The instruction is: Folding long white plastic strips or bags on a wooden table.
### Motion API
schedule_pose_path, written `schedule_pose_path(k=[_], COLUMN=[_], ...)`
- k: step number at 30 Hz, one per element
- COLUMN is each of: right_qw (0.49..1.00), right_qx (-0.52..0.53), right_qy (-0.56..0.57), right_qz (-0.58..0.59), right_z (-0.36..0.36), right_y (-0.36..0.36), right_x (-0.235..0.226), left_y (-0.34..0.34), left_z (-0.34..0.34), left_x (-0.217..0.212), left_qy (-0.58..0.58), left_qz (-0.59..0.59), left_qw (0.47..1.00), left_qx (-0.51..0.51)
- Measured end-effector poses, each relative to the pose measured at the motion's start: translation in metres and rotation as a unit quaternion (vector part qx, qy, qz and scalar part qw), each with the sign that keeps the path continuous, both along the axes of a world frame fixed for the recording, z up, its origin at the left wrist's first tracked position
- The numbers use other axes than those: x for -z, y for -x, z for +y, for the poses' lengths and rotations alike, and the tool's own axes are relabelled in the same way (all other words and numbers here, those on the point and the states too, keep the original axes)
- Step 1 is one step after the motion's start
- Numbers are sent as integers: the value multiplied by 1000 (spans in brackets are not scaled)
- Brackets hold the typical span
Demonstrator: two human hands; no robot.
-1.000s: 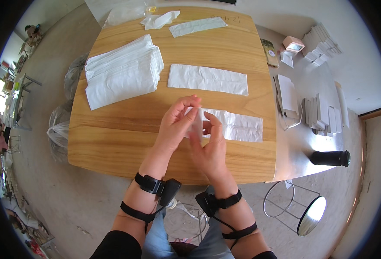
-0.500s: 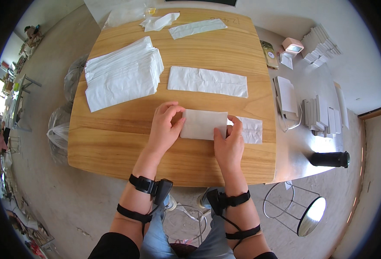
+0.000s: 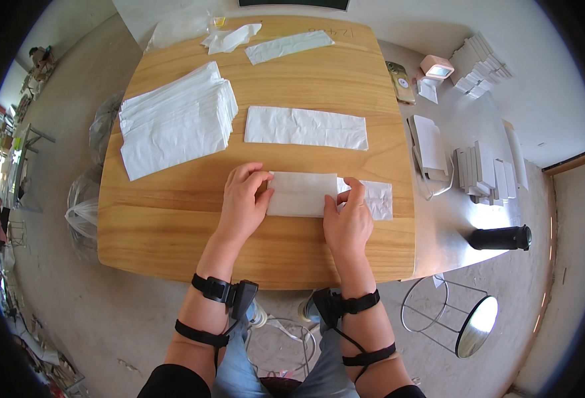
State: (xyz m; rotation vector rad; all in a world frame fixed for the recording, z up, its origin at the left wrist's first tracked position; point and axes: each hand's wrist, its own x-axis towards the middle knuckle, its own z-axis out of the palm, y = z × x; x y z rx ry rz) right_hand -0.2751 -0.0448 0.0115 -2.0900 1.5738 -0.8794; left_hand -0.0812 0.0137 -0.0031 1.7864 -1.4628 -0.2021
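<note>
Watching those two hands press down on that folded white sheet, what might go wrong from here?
The folded white sheet lies on another thin sheet; the left hand and right hand pressing it might drag or crease that lower one. Held only at its ends, the fold may spring open or sit crooked. The sheet also lies near the table's front edge, so a push could slide it off.

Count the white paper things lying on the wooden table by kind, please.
Stacks of white sheets: 1
Long flat sheets, far one and middle one: 2
Crumpled piece: 1
Folded sheet under both hands, lying on another sheet: 2
Total: 6
</note>
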Motion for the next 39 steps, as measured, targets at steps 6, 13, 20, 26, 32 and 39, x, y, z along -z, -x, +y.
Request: schedule_pose_path(k=[6, 13, 20, 26, 32, 39], right_qw=[993, 964, 966, 974, 989, 990], right_qx=[-45, -191, -189, -181, -110, -72], right_qy=[85, 95, 85, 59, 77, 92], right_qz=[64, 158, 157, 127, -54, -82], right_z=[-3, 5, 6, 1, -9, -17], right_y=[5, 1, -2, 2, 14, 22], right_x=[-10, 0, 6, 3, -5, -3], left_y=[6, 29, 26, 7, -36, -54], left_z=[2, 3, 5, -13, -80, -117], left_x=[-6, -5, -1, -9, -13, 13], left_qy=[-9, -87, -138, -66, 46, -51], left_qz=[-11, -180, -215, -116, -126, -108], left_qw=[1000, 977, 964, 988, 986, 978], left_qx=[3, 76, 76, 79, -98, -169])
